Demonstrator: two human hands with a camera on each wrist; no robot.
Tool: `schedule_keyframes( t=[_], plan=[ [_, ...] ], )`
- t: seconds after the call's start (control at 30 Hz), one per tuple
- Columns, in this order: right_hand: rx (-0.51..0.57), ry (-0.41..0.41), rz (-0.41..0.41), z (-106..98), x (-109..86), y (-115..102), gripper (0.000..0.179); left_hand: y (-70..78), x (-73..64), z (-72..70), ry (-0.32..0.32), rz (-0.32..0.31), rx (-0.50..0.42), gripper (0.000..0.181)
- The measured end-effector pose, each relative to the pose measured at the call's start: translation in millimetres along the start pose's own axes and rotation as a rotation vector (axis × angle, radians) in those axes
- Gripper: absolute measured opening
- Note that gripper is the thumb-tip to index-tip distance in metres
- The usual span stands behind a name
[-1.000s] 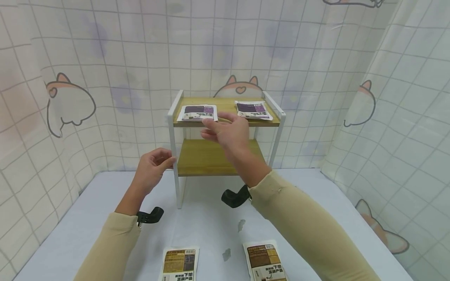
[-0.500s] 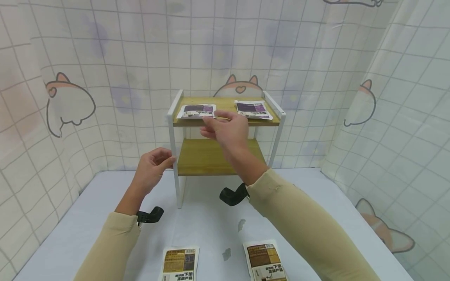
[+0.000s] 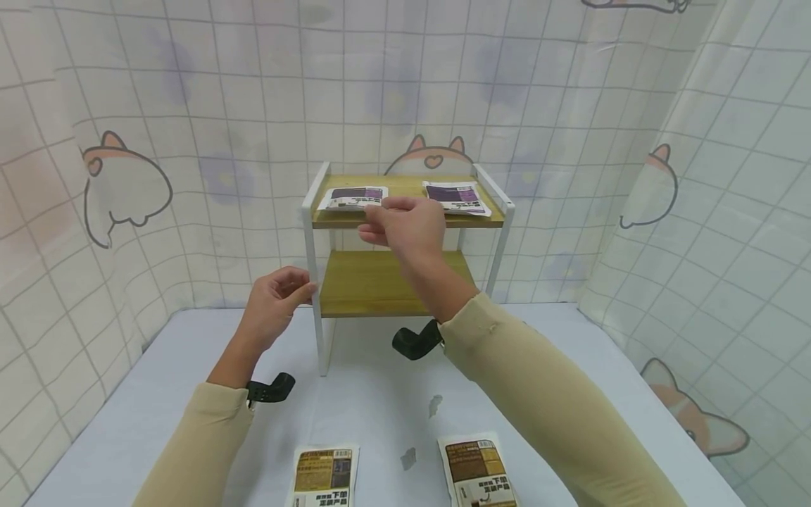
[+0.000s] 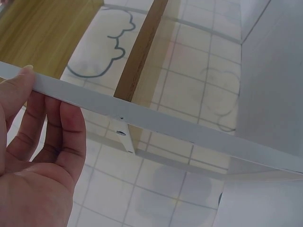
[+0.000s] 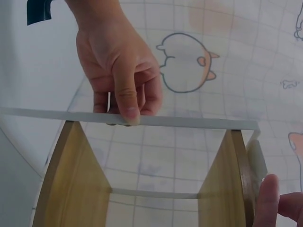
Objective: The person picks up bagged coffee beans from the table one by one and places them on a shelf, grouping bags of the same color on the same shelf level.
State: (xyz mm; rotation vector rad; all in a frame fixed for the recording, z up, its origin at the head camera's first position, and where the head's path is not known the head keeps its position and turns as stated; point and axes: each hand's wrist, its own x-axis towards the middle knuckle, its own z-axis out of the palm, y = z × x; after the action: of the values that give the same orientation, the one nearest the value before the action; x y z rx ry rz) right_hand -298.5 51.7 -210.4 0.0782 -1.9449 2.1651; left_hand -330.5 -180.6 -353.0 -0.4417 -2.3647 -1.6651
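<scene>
A two-tier shelf (image 3: 380,282) with white legs and wooden boards stands on the table. My left hand (image 3: 271,306) pinches its left front leg (image 4: 94,97) between thumb and fingers, beside the lower board. At the top board (image 3: 405,184), my right hand (image 3: 415,229) pinches the right front edge of a purple-and-white packet (image 3: 345,198) lying at the left. The fingers hide that corner. In the right wrist view only the right thumb and a fingertip (image 5: 267,201) show, right at the packet (image 5: 256,161). A second purple-and-white packet (image 3: 459,197) lies on the top board's right side, partly behind the hand.
Two brown-and-white packets, a left one (image 3: 324,475) and a right one (image 3: 478,472), lie on the white table (image 3: 380,415) near me. Small grey patches (image 3: 408,459) mark the tabletop between them. A grid-patterned curtain (image 3: 241,91) surrounds the back and sides.
My right hand has shifted slightly left and up, and the left packet has slid back a little and lies flatter on the top board. The left hand has stayed on the leg.
</scene>
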Motion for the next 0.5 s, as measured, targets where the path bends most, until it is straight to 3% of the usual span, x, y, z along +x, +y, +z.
schedule_keyframes(
  t=[0.5],
  plan=[
    [0.065, -0.036, 0.001, -5.5, -0.1, 1.7, 0.04, 0.0, -0.3, -1.0, -0.002, 0.007, 0.001, 0.033]
  ],
)
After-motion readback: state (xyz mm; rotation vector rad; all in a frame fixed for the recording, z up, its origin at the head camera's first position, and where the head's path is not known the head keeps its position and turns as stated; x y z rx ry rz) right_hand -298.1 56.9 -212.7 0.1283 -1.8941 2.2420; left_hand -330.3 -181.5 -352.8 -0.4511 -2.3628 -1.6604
